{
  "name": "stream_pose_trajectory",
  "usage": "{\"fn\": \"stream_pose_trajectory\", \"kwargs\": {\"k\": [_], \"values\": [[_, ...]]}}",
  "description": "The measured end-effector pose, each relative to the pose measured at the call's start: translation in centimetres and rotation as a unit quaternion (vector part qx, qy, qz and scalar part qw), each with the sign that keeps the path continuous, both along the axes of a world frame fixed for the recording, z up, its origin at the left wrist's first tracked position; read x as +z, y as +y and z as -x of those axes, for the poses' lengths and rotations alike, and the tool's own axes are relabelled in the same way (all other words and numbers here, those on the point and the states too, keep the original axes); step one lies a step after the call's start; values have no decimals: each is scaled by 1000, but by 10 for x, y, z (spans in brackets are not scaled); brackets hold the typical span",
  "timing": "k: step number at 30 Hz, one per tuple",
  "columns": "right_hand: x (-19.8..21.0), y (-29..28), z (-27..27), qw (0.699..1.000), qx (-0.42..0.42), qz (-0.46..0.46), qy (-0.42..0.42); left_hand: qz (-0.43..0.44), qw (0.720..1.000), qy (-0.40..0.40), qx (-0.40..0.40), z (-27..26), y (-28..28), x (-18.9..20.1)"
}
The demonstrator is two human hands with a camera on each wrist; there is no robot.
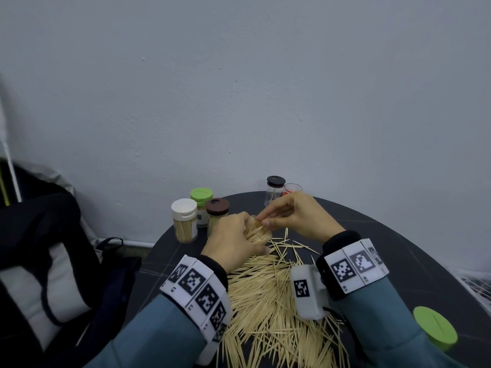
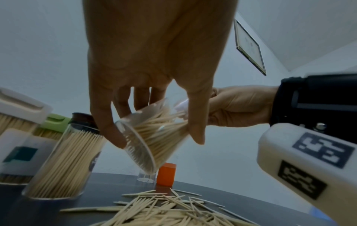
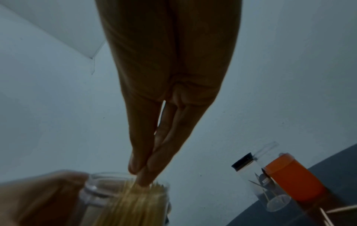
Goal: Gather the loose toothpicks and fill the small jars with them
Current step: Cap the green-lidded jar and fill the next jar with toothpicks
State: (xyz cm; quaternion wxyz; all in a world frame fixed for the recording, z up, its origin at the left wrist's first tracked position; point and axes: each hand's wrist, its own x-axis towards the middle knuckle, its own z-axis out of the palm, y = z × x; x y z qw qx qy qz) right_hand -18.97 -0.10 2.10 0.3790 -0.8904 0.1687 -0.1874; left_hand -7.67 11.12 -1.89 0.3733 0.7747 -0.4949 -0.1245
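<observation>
The left hand (image 2: 154, 64) holds a clear open jar (image 2: 152, 137) above the dark table (image 1: 398, 248), with the fingers and thumb curled around its wall; the jar is tilted, its mouth turned toward the right hand (image 1: 295, 213), and it is already nearly full of toothpicks. The right hand has its fingers straight and pressed together, and the fingertips (image 3: 142, 175) touch the toothpick ends at the jar mouth — it seems to push them in, but I cannot tell if a few sticks are pinched between the fingers. The step in hand, as I judge it, is to seat the last toothpicks in this jar. To do it well, the jar should stay tilted only a little, so the sticks slide to the bottom and do not fall out; the pressing should be light and along the length of the sticks, because a side push can cross them and block the mouth. A small shake of the jar may help them to lie parallel. Many loose toothpicks (image 1: 268, 301) lie in a big pile on the table under both wrists, so much work remains. Three closed, filled jars — white lid (image 1: 183, 207), green lid (image 1: 201, 194), brown lid (image 1: 217, 206) — stand near, and an almost empty jar with black lid (image 1: 275, 181) waits at the far edge. A loose green lid (image 1: 435, 328) lies at the right.
</observation>
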Motion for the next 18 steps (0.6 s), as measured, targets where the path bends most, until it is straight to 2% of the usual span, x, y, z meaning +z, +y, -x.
{"fn": "stream_pose_trajectory", "kwargs": {"k": [7, 12, 15, 17, 18], "values": [[-4, 0, -4, 1000, -18, 12, -1, 2, 1000, 4, -5, 1, 1, -1], [0, 0, 0, 998, -21, -24, -59, 7, 1000, 18, -4, 0, -1, 0], [0, -8, 4, 993, -56, -46, -98, 12, 1000, 25, -3, -1, 0, 2], [-5, -18, 5, 991, -104, -29, -74, 13, 1000, 26, -4, -4, 0, 6], [-8, -25, 5, 993, -116, -14, -27, 16, 999, 27, -3, -6, 1, 7]]}}
